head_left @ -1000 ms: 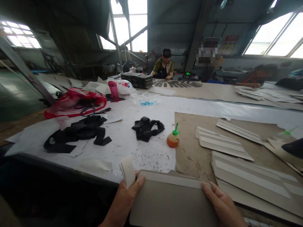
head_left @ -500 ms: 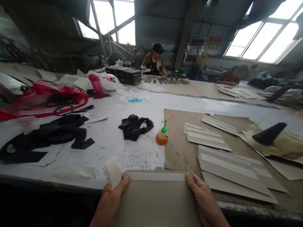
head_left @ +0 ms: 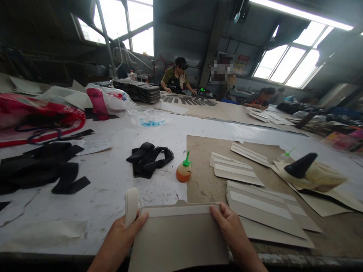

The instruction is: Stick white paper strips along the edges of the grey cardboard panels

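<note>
A beige panel [head_left: 178, 238] with a paler strip along its top edge is held up at the bottom centre, over the table's front edge. My left hand [head_left: 124, 230] grips its upper left corner, thumb on the front face. A folded off-white strip [head_left: 131, 206] also stands up from that hand. At the upper right corner my right hand [head_left: 229, 223] pinches the panel, its thumb on the paler strip. Beyond the panel, a small round bottle [head_left: 183, 172] with orange liquid and a green spout stands upright on the table.
Black strips [head_left: 146, 158] lie left of the bottle, with more black strips [head_left: 42, 166] farther left. Beige panels [head_left: 263, 207] lie on brown sheeting at the right, near a black cone [head_left: 300, 165]. A red bag [head_left: 68, 124] sits left. People [head_left: 177, 77] work across the table.
The view has swung right, so the table items appear farther left. Both hands still hold the panel, whose lower edge now shows.
</note>
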A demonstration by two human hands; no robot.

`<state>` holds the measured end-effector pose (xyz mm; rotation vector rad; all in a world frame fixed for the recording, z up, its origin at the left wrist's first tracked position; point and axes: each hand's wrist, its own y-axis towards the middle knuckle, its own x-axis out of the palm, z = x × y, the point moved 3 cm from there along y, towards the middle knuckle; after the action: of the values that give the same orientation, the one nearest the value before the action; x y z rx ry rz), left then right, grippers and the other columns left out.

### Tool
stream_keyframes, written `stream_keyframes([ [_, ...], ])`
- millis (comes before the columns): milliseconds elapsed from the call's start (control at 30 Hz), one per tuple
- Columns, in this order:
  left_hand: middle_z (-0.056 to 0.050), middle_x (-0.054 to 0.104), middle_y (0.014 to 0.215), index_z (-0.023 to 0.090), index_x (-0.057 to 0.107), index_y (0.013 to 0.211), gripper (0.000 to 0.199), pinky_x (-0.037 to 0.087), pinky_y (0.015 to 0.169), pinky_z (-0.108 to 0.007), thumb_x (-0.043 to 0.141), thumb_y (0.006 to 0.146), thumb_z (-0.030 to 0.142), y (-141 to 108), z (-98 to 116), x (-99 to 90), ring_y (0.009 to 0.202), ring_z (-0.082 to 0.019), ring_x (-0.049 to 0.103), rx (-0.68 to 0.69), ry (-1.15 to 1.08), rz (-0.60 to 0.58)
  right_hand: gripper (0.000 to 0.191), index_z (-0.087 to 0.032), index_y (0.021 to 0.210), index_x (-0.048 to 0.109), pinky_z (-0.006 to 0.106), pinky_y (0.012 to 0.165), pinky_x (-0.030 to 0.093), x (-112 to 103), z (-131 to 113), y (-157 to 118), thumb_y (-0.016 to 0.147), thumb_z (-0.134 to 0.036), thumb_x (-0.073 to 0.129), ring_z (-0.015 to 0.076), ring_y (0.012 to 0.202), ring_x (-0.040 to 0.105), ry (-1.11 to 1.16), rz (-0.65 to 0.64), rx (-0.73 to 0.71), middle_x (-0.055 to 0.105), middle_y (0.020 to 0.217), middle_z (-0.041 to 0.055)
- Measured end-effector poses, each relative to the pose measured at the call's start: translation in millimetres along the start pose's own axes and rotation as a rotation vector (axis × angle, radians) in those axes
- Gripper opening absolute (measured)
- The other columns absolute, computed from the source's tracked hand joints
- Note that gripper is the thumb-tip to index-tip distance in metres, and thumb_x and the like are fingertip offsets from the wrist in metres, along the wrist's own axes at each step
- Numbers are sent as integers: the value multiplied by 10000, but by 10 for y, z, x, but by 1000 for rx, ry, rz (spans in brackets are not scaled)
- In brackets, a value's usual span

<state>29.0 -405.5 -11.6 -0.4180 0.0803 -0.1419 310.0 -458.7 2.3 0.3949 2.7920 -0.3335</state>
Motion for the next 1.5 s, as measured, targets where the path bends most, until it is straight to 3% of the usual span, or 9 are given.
stream_keyframes([
  [267, -41, 649, 645, 156, 590, 757, 419, 497, 560, -280, 667, 685, 561, -61, -28, 10, 599, -200, 609, -115, -208, -46, 422, -190, 770, 489, 261, 629, 428, 126, 133, 3, 808, -608, 526, 171, 692, 510, 145, -26, 36, 551, 705, 0],
  [533, -73, 664, 670, 137, 604, 807, 419, 492, 562, -286, 621, 719, 547, -8, -21, 53, 626, -218, 620, -113, -146, -22, 404, -200, 813, 486, 272, 622, 438, 115, 64, 22, 823, -604, 509, 175, 688, 522, 174, -43, 48, 575, 735, 3],
  [667, -68, 662, 714, 139, 597, 798, 427, 493, 628, -298, 569, 737, 560, 60, 46, 65, 708, -231, 627, -45, -38, -66, 369, -200, 787, 516, 332, 655, 430, 30, 61, 101, 860, -554, 441, 211, 694, 527, -144, 56, -43, 558, 718, 28],
  [800, -61, 627, 656, 133, 589, 687, 422, 438, 561, -273, 604, 664, 554, 187, 73, 45, 660, -216, 586, -18, 91, -54, 270, -172, 1031, 579, 446, 891, 370, 54, -80, 139, 845, -346, 490, 298, 969, 514, -588, 284, -401, 606, 979, 107],
  [900, -62, 608, 629, 128, 589, 650, 416, 388, 505, -263, 592, 635, 544, 276, 44, 35, 597, -195, 543, -14, 163, -39, 225, -184, 1060, 586, 409, 930, 368, 330, -204, 145, 850, -204, 507, 264, 1022, 495, -674, 111, -570, 589, 1039, 93],
  [1000, -58, 594, 601, 130, 588, 644, 381, 367, 487, -261, 573, 640, 511, 323, 22, 33, 567, -185, 521, -1, 220, -28, 265, -183, 1062, 586, 338, 876, 413, 652, -277, 174, 812, -96, 560, 225, 997, 508, -697, -131, -528, 562, 1038, 80],
  [1067, -54, 579, 570, 137, 577, 614, 357, 351, 465, -260, 570, 630, 494, 336, 20, 32, 540, -182, 507, 1, 248, -25, 248, -179, 1021, 594, 312, 854, 419, 793, -303, 206, 801, -65, 574, 214, 980, 511, -719, -210, -488, 555, 1012, 74],
  [1300, -69, 593, 573, 144, 569, 578, 298, 360, 468, -267, 544, 619, 438, 379, 55, 23, 544, -196, 525, -2, 314, -16, 153, -179, 886, 583, 280, 817, 402, 857, -346, 279, 799, -53, 581, 202, 929, 515, -688, -229, -417, 561, 937, 49],
  [1500, -120, 649, 674, 122, 599, 651, 381, 401, 551, -303, 498, 649, 489, 404, 19, 27, 653, -252, 588, 16, 349, -64, 137, -187, 832, 569, 275, 800, 396, 891, -326, 273, 807, -54, 546, 197, 911, 515, -721, -196, -397, 559, 903, 43],
])
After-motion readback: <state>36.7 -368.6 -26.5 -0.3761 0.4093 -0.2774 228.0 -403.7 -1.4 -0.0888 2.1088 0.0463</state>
